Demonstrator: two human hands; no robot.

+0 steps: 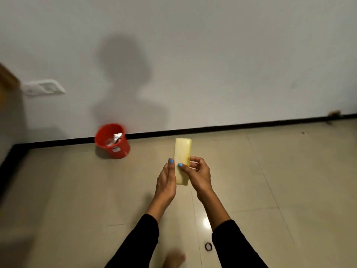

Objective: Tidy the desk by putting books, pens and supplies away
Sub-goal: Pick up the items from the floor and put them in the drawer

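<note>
Pale yellow case (182,161) is sitting upright between your hands above the tiled floor (270,180): left hand (167,180) bracing its side, right hand (199,174) curled round it, thumb pressing. You're probably closing it; next, find its storage place.

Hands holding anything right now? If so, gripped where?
Yes: a pale yellow box, held by both hands at its lower half; left hand on its left edge, right hand on its right.
</note>
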